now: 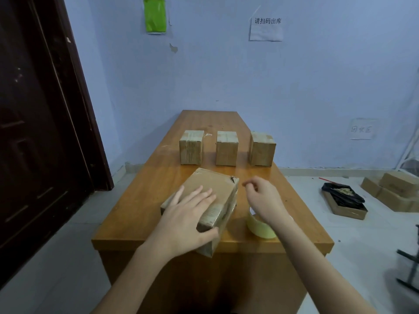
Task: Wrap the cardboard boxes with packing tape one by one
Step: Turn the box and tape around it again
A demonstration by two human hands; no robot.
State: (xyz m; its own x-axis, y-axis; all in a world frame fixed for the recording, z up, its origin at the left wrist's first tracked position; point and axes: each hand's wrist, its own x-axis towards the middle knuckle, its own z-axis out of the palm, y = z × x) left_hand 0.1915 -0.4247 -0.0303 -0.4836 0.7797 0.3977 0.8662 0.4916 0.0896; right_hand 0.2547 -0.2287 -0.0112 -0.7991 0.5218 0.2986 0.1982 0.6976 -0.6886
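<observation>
Cardboard box (pixel 210 191) lies near the front edge of the table (pixel 140 200), the left hand (pixel 188 214) pressing flat on it, fingers straight. Right hand (pixel 263 196) hovers loosely curled, holding nothing, above the tape roll (pixel 260 227). Three boxes (pixel 226 148) stand behind.

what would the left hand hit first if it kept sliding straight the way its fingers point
Nothing soon: the left hand lies flat on the near box, fingers aimed up and right across its top. Past the far edge comes bare table, then perhaps the right box of the row; depth is unclear.
</observation>
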